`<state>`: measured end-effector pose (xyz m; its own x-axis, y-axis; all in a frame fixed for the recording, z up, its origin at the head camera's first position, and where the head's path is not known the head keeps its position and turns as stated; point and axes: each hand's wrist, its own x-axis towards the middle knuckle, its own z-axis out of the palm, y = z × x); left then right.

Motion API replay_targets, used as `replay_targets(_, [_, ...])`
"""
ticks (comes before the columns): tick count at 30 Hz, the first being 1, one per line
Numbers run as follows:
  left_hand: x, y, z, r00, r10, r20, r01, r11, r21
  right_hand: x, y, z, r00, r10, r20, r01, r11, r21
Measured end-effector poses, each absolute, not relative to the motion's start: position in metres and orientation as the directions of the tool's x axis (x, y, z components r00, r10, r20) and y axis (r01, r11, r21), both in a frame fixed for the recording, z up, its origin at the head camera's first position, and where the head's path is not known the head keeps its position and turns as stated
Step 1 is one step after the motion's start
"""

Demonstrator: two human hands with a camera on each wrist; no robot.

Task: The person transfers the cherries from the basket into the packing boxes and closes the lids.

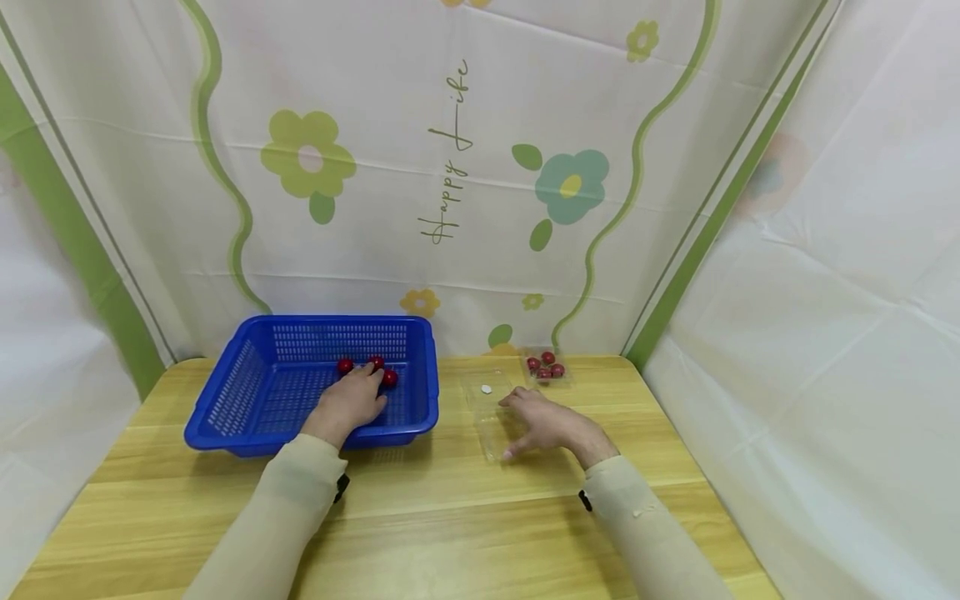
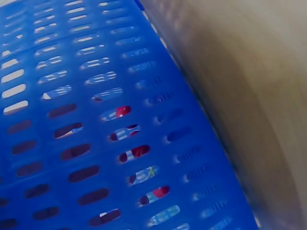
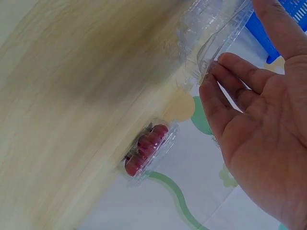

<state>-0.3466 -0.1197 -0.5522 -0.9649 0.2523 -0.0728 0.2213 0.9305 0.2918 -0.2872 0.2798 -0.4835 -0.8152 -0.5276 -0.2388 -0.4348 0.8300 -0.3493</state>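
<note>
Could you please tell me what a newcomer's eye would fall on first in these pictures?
A newcomer would probably notice the large blue basket first, on the left of the table, with the left hand inside, among bright red fruits. Next might come the clear container of similar fruits, near the table's back edge, right of centre. The right hand is at a clear plastic box between them.
</note>
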Motion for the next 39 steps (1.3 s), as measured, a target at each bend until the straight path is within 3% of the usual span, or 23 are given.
replay_targets(4, [-0.364, -0.125, -0.572, -0.953, 0.271, -0.134, 0.23, 0.937, 0.265, -0.288, 0.281, -0.482, -0.808, -0.538, -0.241, -0.452, 0.827, -0.334])
replay_targets(19, [-0.358, -0.126, -0.575, -0.963, 0.268, -0.009, 0.257, 0.931, 0.259, -0.289, 0.281, -0.479, -0.779, -0.552, -0.298, -0.447, 0.822, -0.353])
replay_targets(27, [-0.322, -0.111, -0.519, -0.968, 0.23, -0.103, 0.189, 0.932, 0.308, -0.288, 0.281, -0.477, -0.789, -0.538, -0.298, -0.417, 0.824, -0.385])
replay_targets(35, [-0.337, -0.117, -0.537, -0.974, 0.217, -0.067, 0.183, 0.925, 0.333, -0.289, 0.281, -0.477, -0.795, -0.523, -0.307, -0.391, 0.829, -0.399])
replay_targets(39, [-0.308, -0.107, -0.494, -0.971, 0.233, -0.061, 0.195, 0.909, 0.369, -0.289, 0.28, -0.476, -0.793, -0.525, -0.311, -0.397, 0.831, -0.389])
